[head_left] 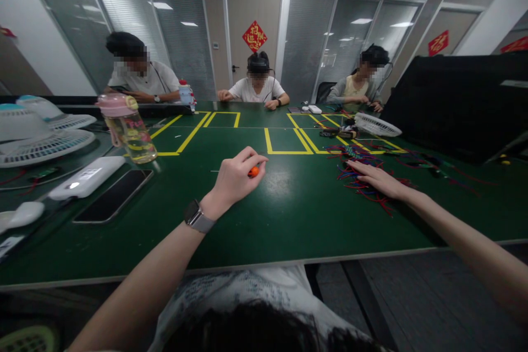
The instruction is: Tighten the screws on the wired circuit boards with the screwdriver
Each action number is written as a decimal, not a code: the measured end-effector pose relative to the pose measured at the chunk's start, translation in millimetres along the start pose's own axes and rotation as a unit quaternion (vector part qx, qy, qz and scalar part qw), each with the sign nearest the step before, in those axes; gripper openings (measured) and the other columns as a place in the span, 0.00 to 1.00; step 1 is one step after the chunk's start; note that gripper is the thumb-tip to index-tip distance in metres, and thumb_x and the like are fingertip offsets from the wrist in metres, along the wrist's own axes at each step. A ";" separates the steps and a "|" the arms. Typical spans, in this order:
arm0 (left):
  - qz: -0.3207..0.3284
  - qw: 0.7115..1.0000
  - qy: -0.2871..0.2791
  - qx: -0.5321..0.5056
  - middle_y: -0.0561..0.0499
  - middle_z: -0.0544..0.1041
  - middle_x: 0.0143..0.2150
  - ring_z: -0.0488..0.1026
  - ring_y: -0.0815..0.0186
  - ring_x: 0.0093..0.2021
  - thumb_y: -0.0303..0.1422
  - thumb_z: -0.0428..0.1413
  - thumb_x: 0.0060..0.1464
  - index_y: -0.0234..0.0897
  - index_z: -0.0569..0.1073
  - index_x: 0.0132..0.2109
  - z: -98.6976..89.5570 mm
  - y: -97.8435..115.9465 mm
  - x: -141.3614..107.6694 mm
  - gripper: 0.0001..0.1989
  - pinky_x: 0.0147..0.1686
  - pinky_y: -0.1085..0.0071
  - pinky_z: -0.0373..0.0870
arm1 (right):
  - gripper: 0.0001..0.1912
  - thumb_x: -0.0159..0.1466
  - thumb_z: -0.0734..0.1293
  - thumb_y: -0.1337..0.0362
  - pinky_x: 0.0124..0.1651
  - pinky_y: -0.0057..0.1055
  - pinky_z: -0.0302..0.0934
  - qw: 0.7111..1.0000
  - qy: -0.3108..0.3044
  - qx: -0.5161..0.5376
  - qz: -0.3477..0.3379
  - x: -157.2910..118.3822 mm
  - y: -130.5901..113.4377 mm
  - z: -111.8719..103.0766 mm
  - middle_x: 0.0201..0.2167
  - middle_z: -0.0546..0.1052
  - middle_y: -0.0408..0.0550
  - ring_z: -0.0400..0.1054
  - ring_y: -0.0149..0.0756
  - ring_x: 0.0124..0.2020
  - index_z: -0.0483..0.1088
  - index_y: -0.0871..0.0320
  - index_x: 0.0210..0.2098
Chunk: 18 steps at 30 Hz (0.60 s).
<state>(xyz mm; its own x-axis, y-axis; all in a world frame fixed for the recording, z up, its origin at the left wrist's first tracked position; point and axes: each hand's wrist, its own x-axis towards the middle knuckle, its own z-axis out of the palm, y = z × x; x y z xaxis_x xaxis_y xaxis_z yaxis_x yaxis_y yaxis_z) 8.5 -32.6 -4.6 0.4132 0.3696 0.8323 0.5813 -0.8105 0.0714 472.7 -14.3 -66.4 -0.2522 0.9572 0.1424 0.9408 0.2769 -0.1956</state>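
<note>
My left hand (239,175), with a watch at its wrist, is closed around a small orange object (253,172) above the middle of the green table (264,231). Only a rounded bit of it shows between the fingers, so its kind is unclear. To the right, my right hand (377,179) lies flat with fingers stretched out. Its fingertips touch a loose pile of thin red and blue wires (350,154), and more strands spread out under and around the palm.
On the left are a pink-lidded bottle (127,129), a phone (115,195), a white power bank (86,176) and white fans (45,146). Yellow tape (289,152) marks the table. A black screen (462,104) and a fan head (377,124) stand right. Several people sit opposite.
</note>
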 end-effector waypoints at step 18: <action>0.002 1.000 -0.007 0.011 0.49 0.75 0.36 0.73 0.71 0.32 0.28 0.52 0.58 0.33 0.76 0.41 0.1 -0.4 -0.1 0.08 0.31 0.76 0.71 | 0.28 0.69 0.50 0.52 0.68 0.43 0.44 0.992 0.106 0.018 0.066 29.6 10.0 -35.3 0.64 0.62 0.53 0.54 0.49 0.66 0.65 0.60 0.59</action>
<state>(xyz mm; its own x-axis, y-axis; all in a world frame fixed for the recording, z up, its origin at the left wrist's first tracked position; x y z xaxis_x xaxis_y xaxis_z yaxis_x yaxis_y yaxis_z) 8.3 -32.3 -4.7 0.4258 0.3722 0.8247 0.5945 -0.8022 0.0551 482.6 13.8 -29.9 -0.0696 0.9473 0.3127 0.9530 0.1558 -0.2599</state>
